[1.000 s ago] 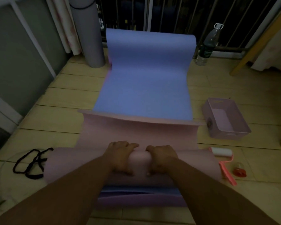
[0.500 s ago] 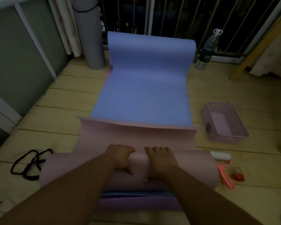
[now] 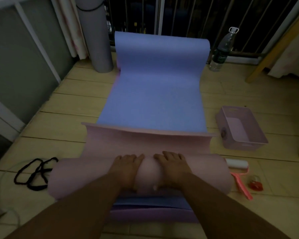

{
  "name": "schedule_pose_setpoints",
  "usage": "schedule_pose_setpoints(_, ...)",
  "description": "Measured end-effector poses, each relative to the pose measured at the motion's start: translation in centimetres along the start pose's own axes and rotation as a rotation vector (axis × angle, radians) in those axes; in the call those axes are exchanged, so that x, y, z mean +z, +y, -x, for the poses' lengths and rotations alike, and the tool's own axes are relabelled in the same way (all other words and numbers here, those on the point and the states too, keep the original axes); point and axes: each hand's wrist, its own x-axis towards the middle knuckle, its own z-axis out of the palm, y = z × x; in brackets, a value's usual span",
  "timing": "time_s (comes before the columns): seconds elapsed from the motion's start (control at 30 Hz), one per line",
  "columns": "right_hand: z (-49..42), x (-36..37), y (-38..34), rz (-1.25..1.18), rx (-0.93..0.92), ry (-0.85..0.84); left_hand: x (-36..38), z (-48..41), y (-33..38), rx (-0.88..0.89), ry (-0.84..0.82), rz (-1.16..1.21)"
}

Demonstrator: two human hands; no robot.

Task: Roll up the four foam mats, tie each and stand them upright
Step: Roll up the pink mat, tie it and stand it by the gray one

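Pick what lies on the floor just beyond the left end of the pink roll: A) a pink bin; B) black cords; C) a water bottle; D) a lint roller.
B: the black cords lie in loops on the floor by the left end of the pink roll.

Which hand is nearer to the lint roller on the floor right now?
Right. The right hand presses the pink mat roll near its middle, with the lint roller past the roll's right end; the left hand presses beside it, farther from the roller.
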Motion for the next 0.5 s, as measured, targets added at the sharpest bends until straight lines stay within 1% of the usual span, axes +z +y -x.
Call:
schedule_pose_setpoints(0.07,0.3,0.1,0.1,0.079,0.002,-0.085,-0.9,-0.6,-0.1,0.018,-0.001,0.019)
schedule_pose_setpoints(0.1,0.4,0.1,0.1,0.092,0.018,-0.096,-1.3,-0.8,-0.2,0.020,-0.006,0.033)
schedule_pose_setpoints(0.23,-0.3,-0.2,-0.1,0.089,0.052,-0.035,-1.7,-1.1,-0.5,0.016,-0.024,0.064)
schedule_pose_setpoints(0.3,-0.6,-0.9,-0.4,0.107,0.056,-0.046,-1.2,-0.5,-0.7,0.043,0.008,0.044)
schedule_pose_setpoints(0.4,-1.0,-2.2,-0.8,0.114,0.044,-0.143,-0.5,0.5,-1.0,0.071,0.048,0.014)
schedule_pose_setpoints(0.5,-1.3,-2.7,-0.7,0.031,0.045,-0.273,-1.0,0.5,-0.9,0.058,0.011,-0.013)
